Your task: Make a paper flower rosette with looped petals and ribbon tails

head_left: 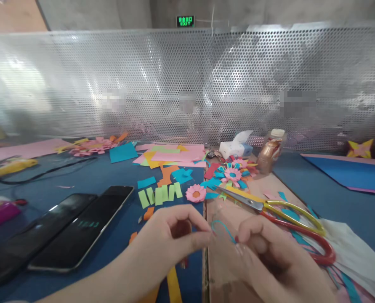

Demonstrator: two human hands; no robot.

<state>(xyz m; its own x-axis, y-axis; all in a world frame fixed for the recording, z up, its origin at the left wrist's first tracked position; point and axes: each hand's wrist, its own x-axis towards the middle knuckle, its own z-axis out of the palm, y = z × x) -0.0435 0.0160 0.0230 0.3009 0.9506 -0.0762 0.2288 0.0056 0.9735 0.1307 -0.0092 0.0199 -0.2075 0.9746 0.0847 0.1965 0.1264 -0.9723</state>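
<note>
Head view: well beyond the scissors (259, 205) we see a perforated metal screen (127, 71), shiny and close-holed. The blue counter (89, 172) spreads to both sides of the scissors, and a flat brown board (222, 273) lies beneath them. Our right hand (272, 252), just on the near side of the scissors, pinches one end of a blue strip (219, 221); a fingertip grip probably suits something so slight. Our left hand (162, 240), left of the scissors, has its thumb and forefinger closed to a point; we cannot tell whether the strip's other end is caught there. Well left of the scissors, two phones (88, 229) lie flat, perhaps set aside to leave room; they are smooth, black and slab-shaped. The scissors themselves have steel blades and looped handles, yellow and red, presumably left within easy reach. Left of their tips sits a pink paper flower (196, 193) with a round orange centre and folded petals. Farther left of them, matte green paper pieces (158, 195) stand in a loose row, apparently sorted by colour. Smallest is our blue strip, narrow and curled, left of the scissors' handles, arching between both hands.
</note>
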